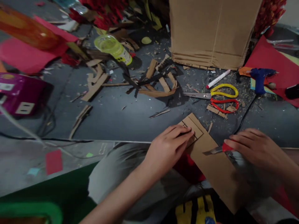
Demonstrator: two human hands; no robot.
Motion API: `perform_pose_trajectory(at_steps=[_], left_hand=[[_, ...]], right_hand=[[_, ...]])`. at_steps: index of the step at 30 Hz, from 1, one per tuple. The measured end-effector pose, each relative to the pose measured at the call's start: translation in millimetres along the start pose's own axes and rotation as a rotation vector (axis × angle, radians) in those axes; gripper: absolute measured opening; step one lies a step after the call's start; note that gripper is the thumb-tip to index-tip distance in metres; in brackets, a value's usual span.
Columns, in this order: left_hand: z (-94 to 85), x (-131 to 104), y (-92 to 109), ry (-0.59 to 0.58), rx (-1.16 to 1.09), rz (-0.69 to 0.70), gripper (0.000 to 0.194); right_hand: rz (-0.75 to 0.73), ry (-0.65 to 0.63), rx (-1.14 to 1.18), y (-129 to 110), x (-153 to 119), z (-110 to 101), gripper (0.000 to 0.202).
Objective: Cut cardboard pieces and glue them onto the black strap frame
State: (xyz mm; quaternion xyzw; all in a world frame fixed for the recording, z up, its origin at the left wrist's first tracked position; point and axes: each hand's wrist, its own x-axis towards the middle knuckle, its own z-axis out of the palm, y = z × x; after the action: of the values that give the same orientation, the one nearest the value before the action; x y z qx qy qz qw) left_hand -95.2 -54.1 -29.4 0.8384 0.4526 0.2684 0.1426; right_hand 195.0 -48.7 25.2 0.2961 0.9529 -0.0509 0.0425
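Note:
A long piece of brown cardboard [211, 166] slants from the table edge down over my lap, with dark lines drawn near its upper end. My left hand [167, 146] grips that upper end, fingertips pressed on the drawn lines; its thumb is hidden. In my right hand [257, 151] is a red-handled utility knife [213, 151]. Its blade points left over the cardboard's right side; I cannot tell whether it touches. Beyond the cardboard lie scissors [210, 95] with one yellow and one red handle, and a white marker [218, 79] with a red end.
A large cardboard box [213, 34] stands at the back. A blue glue gun [259, 79] lies right, its cord running toward my right hand. Cardboard scraps [161, 90], a yellow-green jar [113, 48] and a purple box-shaped device [22, 93] with a cable occupy the table's middle and left.

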Motion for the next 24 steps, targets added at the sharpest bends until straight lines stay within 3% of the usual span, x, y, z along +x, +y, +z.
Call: perform_pose_trajectory(at_steps=[5,9,18,24], left_hand=[[-10.3,13,-12,-0.204,-0.075,0.063,0.024],[-12.3,17,-13,-0.274,-0.085,0.047,0.019],[-13.7,20,-9,-0.376,-0.063,-0.006,0.027],[-13.7,18,-8,-0.367,-0.071,-0.026,0.028]], right_hand=[[-0.21,-0.028,-0.213,-4,48,-31,0.024],[-0.272,0.002,-0.289,-11,72,-37,0.02],[-0.273,-0.021,-0.3,-10,77,-31,0.017],[-0.301,0.035,-0.319,-7,81,-36,0.015]])
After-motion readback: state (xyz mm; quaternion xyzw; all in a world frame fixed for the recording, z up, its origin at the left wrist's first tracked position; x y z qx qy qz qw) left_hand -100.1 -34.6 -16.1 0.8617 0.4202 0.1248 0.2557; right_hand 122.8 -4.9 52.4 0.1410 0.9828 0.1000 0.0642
